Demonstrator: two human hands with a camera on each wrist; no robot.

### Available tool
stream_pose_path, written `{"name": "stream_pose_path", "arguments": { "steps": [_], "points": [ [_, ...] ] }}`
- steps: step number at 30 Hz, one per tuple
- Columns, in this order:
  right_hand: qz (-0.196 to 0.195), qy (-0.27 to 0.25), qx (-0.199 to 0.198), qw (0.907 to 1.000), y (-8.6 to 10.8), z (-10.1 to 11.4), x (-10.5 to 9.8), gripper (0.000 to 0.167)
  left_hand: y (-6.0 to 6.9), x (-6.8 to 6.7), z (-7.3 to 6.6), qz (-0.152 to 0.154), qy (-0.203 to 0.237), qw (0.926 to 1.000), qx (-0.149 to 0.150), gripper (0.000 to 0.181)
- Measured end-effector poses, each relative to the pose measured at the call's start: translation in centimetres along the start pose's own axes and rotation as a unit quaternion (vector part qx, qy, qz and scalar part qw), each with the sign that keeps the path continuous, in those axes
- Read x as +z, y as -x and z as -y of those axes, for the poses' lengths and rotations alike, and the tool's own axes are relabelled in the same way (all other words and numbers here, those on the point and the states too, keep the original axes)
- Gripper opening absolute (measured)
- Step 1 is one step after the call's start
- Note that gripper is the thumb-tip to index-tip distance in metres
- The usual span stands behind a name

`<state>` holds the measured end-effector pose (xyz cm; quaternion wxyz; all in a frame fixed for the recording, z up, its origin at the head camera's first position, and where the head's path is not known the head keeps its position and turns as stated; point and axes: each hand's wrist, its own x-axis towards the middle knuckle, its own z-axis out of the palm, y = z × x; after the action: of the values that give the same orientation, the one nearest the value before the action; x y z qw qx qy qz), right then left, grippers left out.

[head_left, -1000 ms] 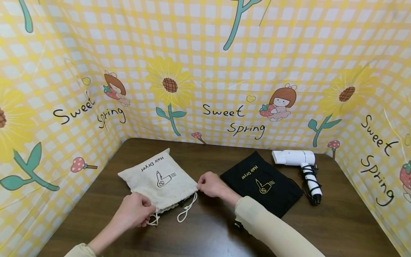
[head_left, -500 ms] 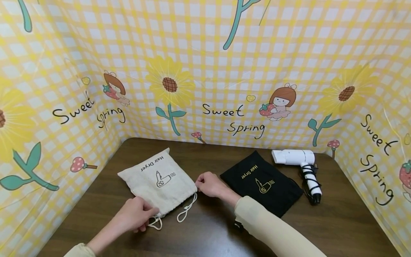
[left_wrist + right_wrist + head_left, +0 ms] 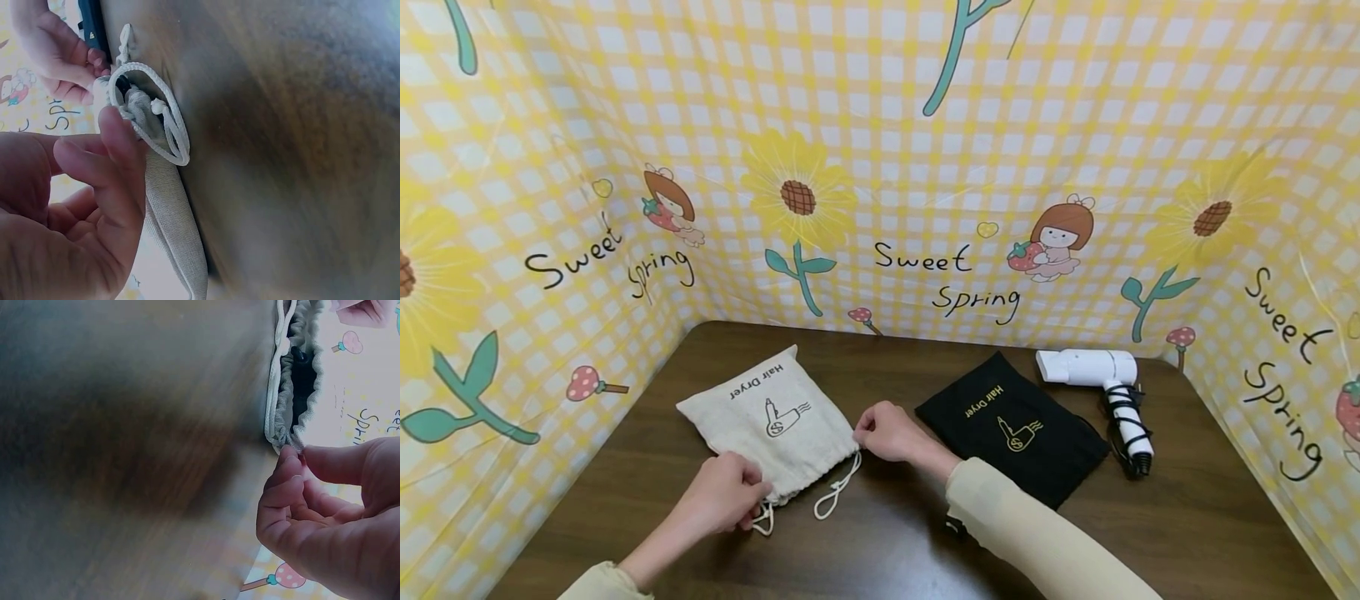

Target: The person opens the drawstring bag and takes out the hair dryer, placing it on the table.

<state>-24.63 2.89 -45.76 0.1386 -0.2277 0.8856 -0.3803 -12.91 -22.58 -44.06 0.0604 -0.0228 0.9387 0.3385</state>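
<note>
A cream drawstring bag (image 3: pixel 790 425) printed "Hair Dryer" lies on the brown table, its gathered mouth facing me. At the right corner of that mouth, my right hand (image 3: pixel 887 432) pinches the cloth between thumb and fingertips. My left hand (image 3: pixel 722 490) grips the left corner, where a cord loop (image 3: pixel 178 134) hangs beside the fingers. In the right wrist view the mouth stands partly open, with something dark (image 3: pixel 301 359) inside that I cannot identify. Another white cord loop (image 3: pixel 831 498) hangs from the right corner onto the table.
A black bag (image 3: pixel 1022 429) with a gold hair dryer print lies flat right of my right hand. Beyond it is a white hair dryer (image 3: pixel 1086 368), its black cord wound round the handle. A small dark item (image 3: pixel 955 525) shows partly beneath my right sleeve. Patterned cloth encloses the table.
The bag's front edge has flattened, hiding the dark gap seen a second ago in the head view. My left hand shifted slightly at its corner, and my right hand moved slightly left.
</note>
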Motion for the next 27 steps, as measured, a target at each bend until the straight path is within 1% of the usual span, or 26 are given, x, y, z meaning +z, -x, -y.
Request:
{"name": "stream_pose_path", "arguments": {
  "steps": [3, 6, 10, 15, 22, 25, 27],
  "points": [
    [-0.005, 0.001, 0.002, 1.0, -0.1, -0.1, 0.1, 0.014, 0.1, -0.2, -0.1, -0.011, -0.007, 0.9999, 0.005, 0.041],
    [-0.01, 0.002, 0.003, 0.9999, -0.1, -0.1, 0.1, 0.014, 0.2, -0.5, -0.2, -0.017, -0.007, 0.9998, -0.001, 0.042],
    [-0.013, 0.002, 0.005, 0.9999, -0.1, -0.2, -0.2, 0.015, 0.5, -1.1, -0.3, -0.019, -0.003, 0.9998, -0.004, 0.041],
    [-0.015, 0.001, 0.015, 0.9998, -0.2, -0.1, -0.6, 0.015, 0.6, -1.7, -0.3, -0.024, -0.017, 0.9996, 0.003, 0.04],
    [-0.02, 0.0, 0.015, 0.9997, -0.1, 0.0, -0.7, 0.013, 0.8, -2.1, -0.3, -0.022, -0.013, 0.9997, 0.002, 0.041],
    [-0.017, -0.005, 0.001, 0.9998, -0.5, -0.6, -0.5, 0.013, 0.9, -2.1, -0.2, -0.025, -0.015, 0.9996, 0.006, 0.04],
    [-0.017, 0.005, -0.021, 0.9996, -1.4, -2.2, 0.2, 0.015, 0.9, -2.0, -0.1, -0.027, -0.021, 0.9994, 0.011, 0.04]
  ]
}}
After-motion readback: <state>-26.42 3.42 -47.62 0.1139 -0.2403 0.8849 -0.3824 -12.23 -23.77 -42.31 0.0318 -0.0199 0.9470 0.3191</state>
